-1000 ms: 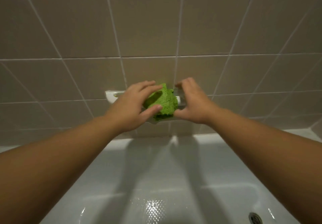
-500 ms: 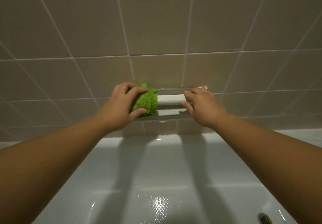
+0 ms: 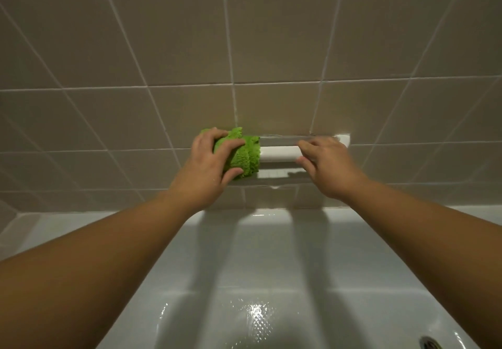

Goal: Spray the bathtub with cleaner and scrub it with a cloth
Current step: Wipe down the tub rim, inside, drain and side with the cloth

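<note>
A bunched green cloth wraps the left end of a white ceramic grab bar set in the tiled wall above the white bathtub. My left hand grips the cloth, fingers over its top and thumb under it. At the bar's right end my right hand holds the bar with fingers curled over it. No spray bottle is in view.
Beige wall tiles fill the upper half of the view. The tub's wet floor glistens below, with the metal drain at the bottom right corner. The tub's back rim runs under the bar.
My left hand has slid the cloth leftward along the bar, from its middle to its left end. My right hand closed onto the bar's right end and stays there.
</note>
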`<state>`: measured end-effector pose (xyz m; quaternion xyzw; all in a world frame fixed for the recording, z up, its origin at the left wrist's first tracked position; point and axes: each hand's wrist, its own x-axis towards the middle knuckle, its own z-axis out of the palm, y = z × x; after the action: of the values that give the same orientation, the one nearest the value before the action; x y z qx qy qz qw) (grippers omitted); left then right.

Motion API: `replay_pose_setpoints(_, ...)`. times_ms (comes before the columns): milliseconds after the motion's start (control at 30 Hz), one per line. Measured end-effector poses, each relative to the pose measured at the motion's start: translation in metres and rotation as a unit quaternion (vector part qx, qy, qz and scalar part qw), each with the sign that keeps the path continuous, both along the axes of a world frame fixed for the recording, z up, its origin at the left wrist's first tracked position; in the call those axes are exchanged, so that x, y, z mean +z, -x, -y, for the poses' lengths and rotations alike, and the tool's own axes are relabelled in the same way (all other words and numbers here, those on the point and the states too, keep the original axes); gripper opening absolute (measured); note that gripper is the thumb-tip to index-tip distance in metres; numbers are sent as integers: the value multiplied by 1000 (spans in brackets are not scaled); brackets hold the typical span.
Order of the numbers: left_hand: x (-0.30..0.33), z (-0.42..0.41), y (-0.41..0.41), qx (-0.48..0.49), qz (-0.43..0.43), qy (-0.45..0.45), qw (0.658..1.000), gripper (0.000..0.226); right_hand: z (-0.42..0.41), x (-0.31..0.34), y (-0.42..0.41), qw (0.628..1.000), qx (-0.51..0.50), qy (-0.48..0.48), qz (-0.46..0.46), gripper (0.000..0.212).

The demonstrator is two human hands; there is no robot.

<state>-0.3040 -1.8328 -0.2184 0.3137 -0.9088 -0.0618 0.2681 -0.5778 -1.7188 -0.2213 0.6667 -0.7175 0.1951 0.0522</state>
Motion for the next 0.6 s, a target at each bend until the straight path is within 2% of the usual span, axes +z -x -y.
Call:
replay_pose_setpoints(100, -2, 5, -13, 16, -15, -9, 1000, 60, -1, -4, -4, 1000, -9, 10, 14, 16)
replay_pose_setpoints(267, -4, 6, -24, 87, -65, -81, 991, 61, 0, -5, -3, 999, -22, 14, 19, 26)
replay_pose_setpoints(500, 4, 0, 0, 9, -8, -23, 1000, 58, 0, -7, -4, 999, -31, 19, 31, 35)
replay_pose_setpoints(600, -1, 1, -12, 32, -40, -38, 998, 60, -1, -7, -4, 999, -33, 20, 38, 35)
